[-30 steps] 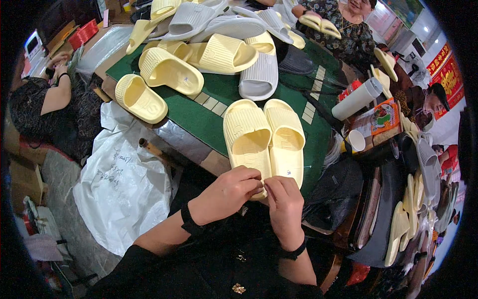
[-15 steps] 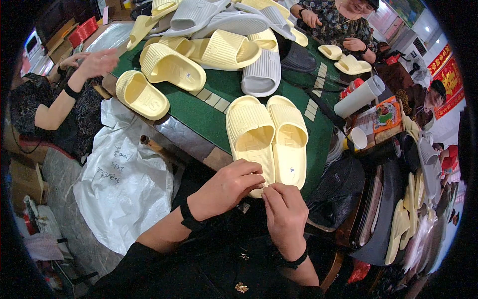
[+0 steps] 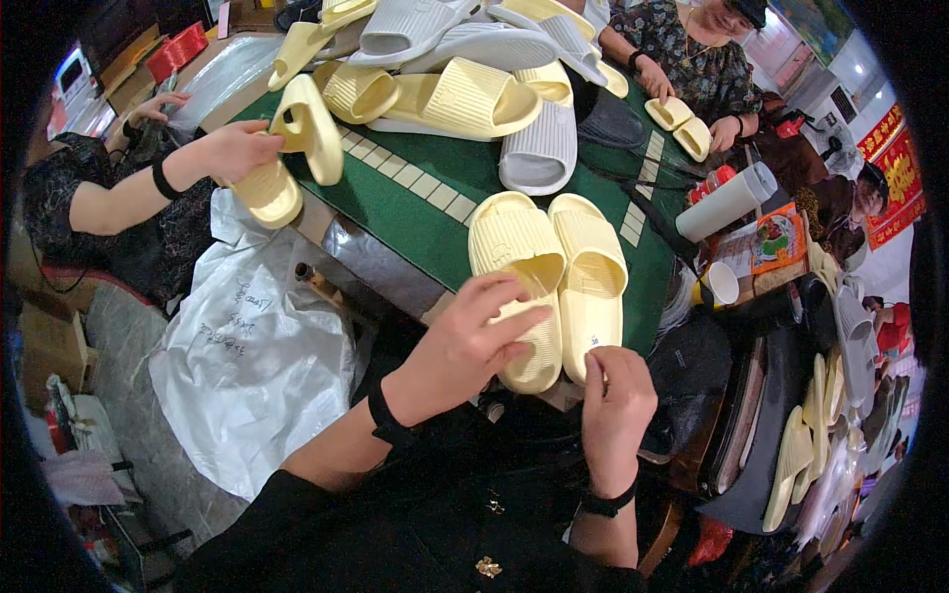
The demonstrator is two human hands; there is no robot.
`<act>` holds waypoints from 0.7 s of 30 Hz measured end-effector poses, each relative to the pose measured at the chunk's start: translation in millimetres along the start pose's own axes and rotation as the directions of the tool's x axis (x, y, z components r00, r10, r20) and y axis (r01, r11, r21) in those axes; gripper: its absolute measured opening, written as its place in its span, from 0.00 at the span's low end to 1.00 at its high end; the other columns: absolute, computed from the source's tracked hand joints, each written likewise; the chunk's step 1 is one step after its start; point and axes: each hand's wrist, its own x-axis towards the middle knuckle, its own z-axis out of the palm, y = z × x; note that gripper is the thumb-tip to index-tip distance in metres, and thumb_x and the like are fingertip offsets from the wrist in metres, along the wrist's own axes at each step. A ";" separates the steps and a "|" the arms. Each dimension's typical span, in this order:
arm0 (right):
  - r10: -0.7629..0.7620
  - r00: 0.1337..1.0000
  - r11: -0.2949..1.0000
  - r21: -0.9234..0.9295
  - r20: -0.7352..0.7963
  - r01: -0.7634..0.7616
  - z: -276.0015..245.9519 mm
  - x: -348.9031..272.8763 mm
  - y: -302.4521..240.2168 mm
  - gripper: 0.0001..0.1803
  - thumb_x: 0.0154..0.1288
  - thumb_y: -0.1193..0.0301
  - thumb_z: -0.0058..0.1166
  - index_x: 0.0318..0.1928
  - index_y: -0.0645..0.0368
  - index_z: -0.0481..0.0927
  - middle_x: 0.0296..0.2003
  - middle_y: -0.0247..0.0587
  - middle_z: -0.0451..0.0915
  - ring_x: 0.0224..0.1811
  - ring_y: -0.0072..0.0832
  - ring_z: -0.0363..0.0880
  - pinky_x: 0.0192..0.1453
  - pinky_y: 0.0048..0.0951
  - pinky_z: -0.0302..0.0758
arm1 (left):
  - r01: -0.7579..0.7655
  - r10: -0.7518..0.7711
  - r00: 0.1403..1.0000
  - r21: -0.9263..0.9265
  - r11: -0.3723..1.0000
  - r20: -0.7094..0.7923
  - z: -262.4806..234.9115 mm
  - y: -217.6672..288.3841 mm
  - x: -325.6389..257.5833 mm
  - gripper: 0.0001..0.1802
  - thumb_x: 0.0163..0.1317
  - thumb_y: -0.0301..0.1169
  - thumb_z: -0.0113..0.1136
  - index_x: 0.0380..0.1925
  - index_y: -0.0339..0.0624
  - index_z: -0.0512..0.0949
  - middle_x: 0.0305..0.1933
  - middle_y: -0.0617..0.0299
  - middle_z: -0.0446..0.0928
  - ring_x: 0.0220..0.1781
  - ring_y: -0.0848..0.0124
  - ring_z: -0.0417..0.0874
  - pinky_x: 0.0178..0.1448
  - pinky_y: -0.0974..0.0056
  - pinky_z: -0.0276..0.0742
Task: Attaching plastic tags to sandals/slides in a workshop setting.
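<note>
A pair of pale yellow slide slippers stands side by side in front of me, toes pointing away, at the near edge of a green-topped table. Over the footbed of the left slipper (image 3: 514, 237) is my left hand (image 3: 470, 336), its bent fingers apart and nothing visible in them. My right hand (image 3: 618, 400) pinches the heel edge of the right slipper (image 3: 590, 267), thumb and finger together beside a small sticker on the footbed. Whether the fingers also hold something small, I cannot make out.
Yellow and grey slippers (image 3: 455, 99) lie heaped across the table (image 3: 415, 232). At left a co-worker's hand (image 3: 247, 153) holds yellow slippers; another person handles a yellow pair (image 3: 680, 127) at far right. A white cylinder (image 3: 727, 203) and paper cup (image 3: 722, 284) stand right; a white sack (image 3: 257, 346) lies left.
My right hand has gone from the left slipper's heel to the right one's. My left hand's fingers have spread over the left footbed. The co-worker at left has taken hold of two yellow slippers.
</note>
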 end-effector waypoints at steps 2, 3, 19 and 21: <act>0.022 1.000 0.999 -0.024 0.007 -0.022 -1.2 1.7 5.3 0.02 0.58 0.79 0.60 0.33 0.63 0.80 0.33 0.46 0.80 0.36 0.43 0.79 0.41 0.39 0.77 | 0.019 -0.019 0.999 0.002 1.000 -0.026 -7.3 -4.7 0.3 0.25 0.46 0.21 0.70 0.48 0.42 0.81 0.50 0.55 0.76 0.57 0.51 0.75 0.60 0.54 0.75; 0.044 0.999 0.998 -0.048 0.012 -0.043 -1.2 2.7 7.1 0.03 0.58 0.79 0.60 0.33 0.63 0.80 0.33 0.46 0.80 0.36 0.43 0.79 0.40 0.39 0.77 | 0.063 -0.062 0.996 0.023 0.998 -0.058 -11.9 -7.2 0.1 0.24 0.46 0.21 0.70 0.48 0.42 0.81 0.50 0.55 0.76 0.56 0.52 0.76 0.59 0.54 0.76; -0.017 0.997 0.973 -0.227 0.073 0.034 29.7 50.1 38.9 0.05 0.60 0.73 0.58 0.28 0.59 0.79 0.31 0.42 0.79 0.37 0.40 0.80 0.37 0.39 0.77 | 0.434 -0.577 0.771 0.441 0.785 0.269 -23.7 -120.0 127.6 0.21 0.59 0.48 0.64 0.31 0.38 0.85 0.36 0.45 0.84 0.42 0.51 0.85 0.44 0.51 0.81; 0.008 0.994 0.967 -0.253 0.110 0.020 33.0 55.7 41.2 0.04 0.59 0.73 0.59 0.28 0.59 0.79 0.31 0.43 0.79 0.37 0.41 0.80 0.37 0.40 0.78 | 0.458 -0.596 0.698 0.392 0.798 0.397 -14.5 -128.2 140.8 0.23 0.59 0.48 0.63 0.23 0.36 0.84 0.24 0.50 0.83 0.29 0.58 0.86 0.38 0.58 0.81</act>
